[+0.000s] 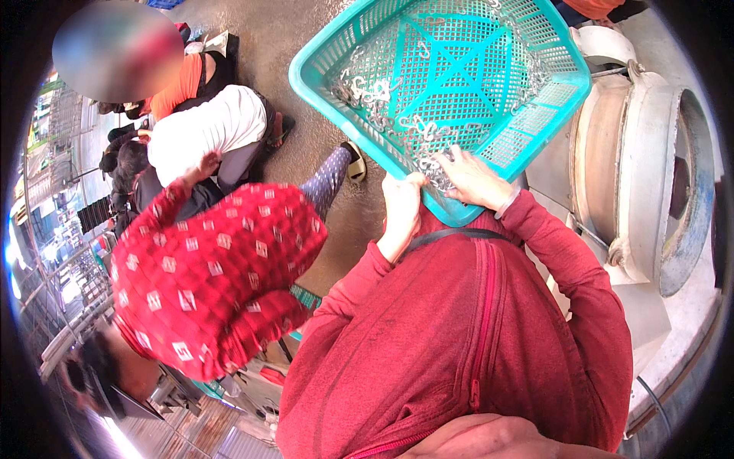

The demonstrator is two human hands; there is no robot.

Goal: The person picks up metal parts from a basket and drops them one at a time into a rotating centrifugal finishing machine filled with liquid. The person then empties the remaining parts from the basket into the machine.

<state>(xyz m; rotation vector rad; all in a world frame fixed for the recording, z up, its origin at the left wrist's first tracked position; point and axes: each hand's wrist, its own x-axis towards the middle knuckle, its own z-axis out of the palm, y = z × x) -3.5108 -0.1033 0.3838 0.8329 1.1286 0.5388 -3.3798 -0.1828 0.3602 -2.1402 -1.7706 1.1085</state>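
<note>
A teal plastic basket (325, 103) with slotted walls and a lattice floor is tilted in front of me, its near corner against my body. Small, silvery, curved metal hooks (371, 90) lie scattered along its walls and gather in the near corner. My left hand (402, 208) is closed around the rim, left of that corner. Inside the corner, my right hand (472, 182) bends its fingers and thumb round a clump of hooks. The fingertips partly show among the metal; the palm's underside is hidden.
To my left a person in a red patterned top (222, 268) bends over. Beyond, a person in a white shirt (210, 134) and others crouch on the wet floor (321, 46). A large round metal machine housing (646, 176) stands close on my right.
</note>
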